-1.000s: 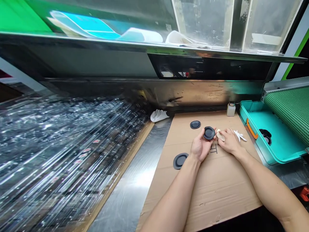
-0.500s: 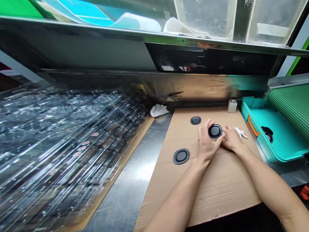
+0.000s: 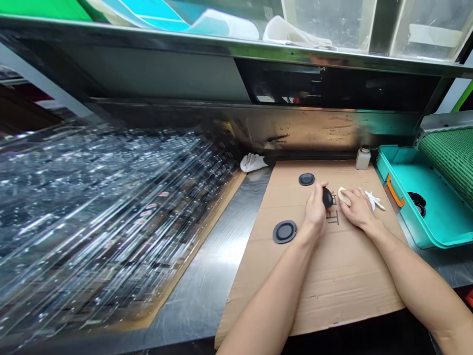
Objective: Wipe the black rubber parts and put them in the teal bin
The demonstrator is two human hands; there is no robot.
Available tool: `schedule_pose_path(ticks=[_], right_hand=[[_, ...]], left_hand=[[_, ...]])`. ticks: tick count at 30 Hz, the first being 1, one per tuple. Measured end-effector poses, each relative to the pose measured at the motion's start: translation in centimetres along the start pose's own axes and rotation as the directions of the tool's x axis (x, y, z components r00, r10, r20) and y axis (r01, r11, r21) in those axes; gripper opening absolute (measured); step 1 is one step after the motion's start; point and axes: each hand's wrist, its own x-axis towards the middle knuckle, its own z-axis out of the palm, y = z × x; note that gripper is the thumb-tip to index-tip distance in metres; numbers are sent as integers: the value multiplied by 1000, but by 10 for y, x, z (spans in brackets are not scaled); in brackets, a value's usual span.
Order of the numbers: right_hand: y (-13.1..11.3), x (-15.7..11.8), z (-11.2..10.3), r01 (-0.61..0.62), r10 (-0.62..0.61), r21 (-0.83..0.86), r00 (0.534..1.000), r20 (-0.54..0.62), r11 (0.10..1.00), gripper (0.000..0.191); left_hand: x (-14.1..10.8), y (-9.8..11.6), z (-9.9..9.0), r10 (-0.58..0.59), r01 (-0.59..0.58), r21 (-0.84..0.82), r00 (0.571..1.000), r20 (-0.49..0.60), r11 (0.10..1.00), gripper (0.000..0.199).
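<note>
A black round plastic part (image 3: 327, 197) is held on edge in my left hand (image 3: 314, 209), its face turned to the right. My right hand (image 3: 357, 207) is closed on a small cream-coloured pad (image 3: 344, 195), low over the cardboard sheet (image 3: 332, 296); the pad's kind cannot be made out. Just right of those fingers lies a crumpled white glove or cloth (image 3: 375, 200). Two flat dark round parts with raised rings rest on the cardboard left of my hands, the nearer part (image 3: 284, 231) and the farther part (image 3: 306, 179).
Stacked clear plastic trays (image 3: 148, 222) fill the left side. A turquoise bin (image 3: 443, 242) with black parts inside stands at right, under a green conveyor belt (image 3: 451, 153). At the back are a small bottle (image 3: 363, 158) and a white glove (image 3: 253, 162).
My left hand has tilted the black part from facing up to on edge. My right hand has moved off it to the right, and the cream pad now shows. The view has shifted slightly.
</note>
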Motion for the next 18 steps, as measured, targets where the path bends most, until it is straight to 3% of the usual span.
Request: schedule_pose_path(ticks=[2,5,7,10,14,18], right_hand=[[-1,2,-1,-20,25,64,997,-74,998,38],[-6,2,-4,30,3,162,980,-201,986,42],[-13,0,-6,103,-64,195,978,-198,975,41],[-27,-8,-8,195,-178,212,979,-97,957,38],[-40,-15,-7,317,-318,237,948,-34,918,38],[-41,-14,-6,213,-206,170,977,-56,962,39]], left_hand=[[10,0,-6,-203,209,-114,978,55,971,49],[19,0,-13,-314,335,-246,942,120,910,56],[21,-2,-13,-332,361,-297,932,144,884,56],[19,-5,-10,-331,350,-329,937,113,877,51],[16,-6,-8,-338,357,-263,934,118,896,54],[15,-6,-6,-309,326,-264,945,106,908,51]])
